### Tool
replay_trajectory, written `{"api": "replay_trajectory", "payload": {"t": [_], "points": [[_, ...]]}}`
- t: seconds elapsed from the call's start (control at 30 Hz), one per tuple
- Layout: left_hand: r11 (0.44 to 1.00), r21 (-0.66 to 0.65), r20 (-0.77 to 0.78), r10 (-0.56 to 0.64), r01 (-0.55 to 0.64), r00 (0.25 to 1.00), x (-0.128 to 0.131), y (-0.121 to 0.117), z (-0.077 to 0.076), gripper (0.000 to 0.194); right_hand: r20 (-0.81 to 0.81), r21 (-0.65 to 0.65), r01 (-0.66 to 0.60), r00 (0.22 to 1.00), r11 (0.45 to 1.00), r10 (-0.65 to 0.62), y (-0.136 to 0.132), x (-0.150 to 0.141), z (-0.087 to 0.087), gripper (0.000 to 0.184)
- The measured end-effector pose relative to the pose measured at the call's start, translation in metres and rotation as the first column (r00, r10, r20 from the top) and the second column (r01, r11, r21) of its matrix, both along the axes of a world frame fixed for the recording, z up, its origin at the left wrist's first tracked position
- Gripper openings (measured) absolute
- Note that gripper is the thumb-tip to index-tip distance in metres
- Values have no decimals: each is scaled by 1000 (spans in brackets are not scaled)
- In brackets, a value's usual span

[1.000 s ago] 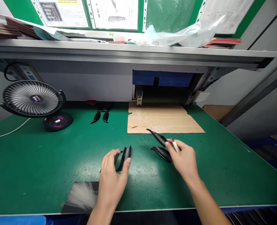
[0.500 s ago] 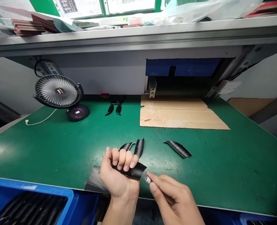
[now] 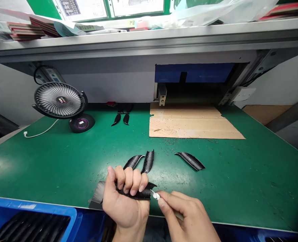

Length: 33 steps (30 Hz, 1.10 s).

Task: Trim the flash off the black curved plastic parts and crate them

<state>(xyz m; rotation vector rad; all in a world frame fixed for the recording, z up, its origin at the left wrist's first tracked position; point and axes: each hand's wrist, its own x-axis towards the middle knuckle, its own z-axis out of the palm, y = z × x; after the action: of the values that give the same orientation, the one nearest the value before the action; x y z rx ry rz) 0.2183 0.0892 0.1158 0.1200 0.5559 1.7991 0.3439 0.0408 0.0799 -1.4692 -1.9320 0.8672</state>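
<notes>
My left hand point(image 3: 125, 198) is curled around a black curved plastic piece point(image 3: 144, 192), gripping it just above the table's near edge. Close beside it, my right hand point(image 3: 186, 218) pinches a small knife point(image 3: 156, 195) whose silver blade tip touches the right end of that piece. Just beyond my left fingers, two more black curved pieces point(image 3: 142, 161) lie on the green mat point(image 3: 63, 161). Another black piece point(image 3: 190, 160) lies alone to the right.
A small desk fan point(image 3: 60, 102) stands at the back left. Two small black parts point(image 3: 121, 118) lie near the back wall, beside a cardboard sheet point(image 3: 191, 124). A blue bin point(image 3: 30, 222) with black parts sits below the table's near-left edge. A brush point(image 3: 96, 198) lies under my left hand.
My right hand carried a black piece from the right of the mat to my left hand, which now grips it. The knife tip has come against it. The view shifted left.
</notes>
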Motion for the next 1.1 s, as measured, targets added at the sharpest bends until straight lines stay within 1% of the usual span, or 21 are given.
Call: {"api": "replay_trajectory", "payload": {"t": [0.2, 0.3, 0.37, 0.43, 0.5, 0.53, 0.57, 0.6, 0.67, 0.73, 0.77, 0.8, 0.83, 0.87, 0.9, 0.93, 0.97, 1.0, 1.03, 1.07, 1.1], "points": [[1000, -12, -2, -21, 21, 1000, 0, -1, -1, 46, 98, 110, 38, 994, 993, -48, -1, 0, -5, 29], [999, -30, 16, -24, 25, 1000, 1, -1, -1, 45, 158, 221, 41, 984, 974, -77, -2, 0, -9, 25], [998, -57, 37, -9, 11, 999, 1, 2, -1, 45, 200, 337, 55, 971, 940, -129, -3, 1, -13, 25], [995, -98, 69, 7, -1, 998, -1, 5, -2, 44, 220, 474, 42, 961, 879, -165, -4, 3, -17, 24], [991, -130, 98, 13, 0, 995, -3, 9, -4, 43, 161, 591, 51, 971, 805, -179, -5, 4, -20, 28], [991, -136, 105, 11, 4, 994, -3, 10, -6, 42, 89, 620, 84, 980, 780, -176, -5, 4, -21, 31], [991, -136, 106, -2, 16, 994, -2, 11, -9, 41, -4, 608, 145, 984, 781, -180, -5, 4, -21, 33], [990, -133, 102, -34, 47, 994, 1, 11, -12, 40, -105, 550, 220, 975, 805, -195, -5, 5, -21, 34], [978, -132, 94, -151, 163, 984, 11, 6, -22, 37, -250, 348, 316, 939, 882, -238, -4, 7, -22, 32], [941, -140, 56, -303, 308, 951, 24, -2, -34, 33, -271, 160, 325, 922, 932, -275, -2, 15, -25, 25], [916, -156, -25, -378, 370, 925, 29, -7, -40, 30, -250, 113, 317, 926, 942, -282, -1, 22, -28, 21], [895, -192, -167, -435, 403, 885, 32, -12, -45, 26, -212, 92, 327, 929, 940, -303, 1, 31, -33, 21], [883, -244, -362, -466, 401, 807, 31, -16, -50, 27, -154, 84, 369, 923, 926, -354, 4, 41, -39, 24], [885, -296, -582, -466, 360, 666, 27, -18, -54, 36, -82, 87, 438, 898, 895, -432, 7, 51, -45, 27], [903, -321, -779, -423, 285, 462, 18, -20, -56, 44, 3, 102, 512, 857, 853, -515, 11, 61, -50, 31], [931, -305, -912, -346, 199, 222, 6, -19, -58, 47, 85, 125, 575, 806, 808, -586, 16, 70, -55, 33], [957, -261, -965, -261, 124, -19, -8, -17, -59, 42, 154, 148, 615, 759, 775, -632, 21, 78, -59, 35], [975, -211, -953, -189, 73, -238, -24, -13, -60, 32, 204, 166, 633, 728, 756, -654, 25, 84, -61, 36], [981, -191, -894, -158, 39, -419, -40, -9, -60, 24, 232, 179, 640, 710, 747, -665, 28, 88, -61, 37], [980, -198, -816, -164, 1, -554, -54, -3, -62, 20, 243, 192, 644, 700, 741, -672, 31, 91, -61, 38], [976, -217, -740, -185, -31, -647, -66, 2, -64, 20, 248, 206, 648, 690, 733, -680, 32, 95, -59, 41]]}}
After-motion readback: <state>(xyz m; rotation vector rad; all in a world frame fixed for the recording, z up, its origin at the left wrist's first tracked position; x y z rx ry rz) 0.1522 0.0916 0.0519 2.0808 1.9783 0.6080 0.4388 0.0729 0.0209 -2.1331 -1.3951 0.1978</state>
